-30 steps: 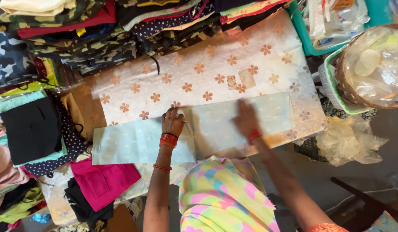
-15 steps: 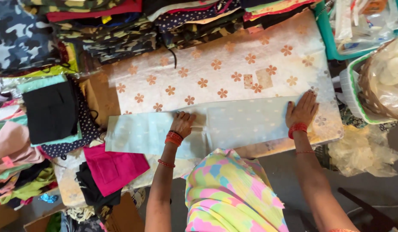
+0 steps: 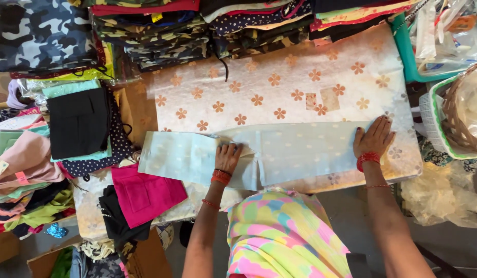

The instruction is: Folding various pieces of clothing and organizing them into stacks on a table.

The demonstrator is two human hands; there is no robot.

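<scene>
Hands: left hand (image 3: 228, 156), right hand (image 3: 373, 137) flat on pale cloth (image 3: 295, 152).

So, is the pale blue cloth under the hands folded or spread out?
Spread out flat. The pale blue cloth lies as a long strip across the flowered fabric, with the left hand and right hand pressing on it.

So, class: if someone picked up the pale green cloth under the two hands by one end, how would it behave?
The pale green cloth would probably droop, not hold its shape: it lies flat with a soft fold by the left hand. It looks thin, so likely light. Its faint sheen hints it may slide under the right hand.
</scene>
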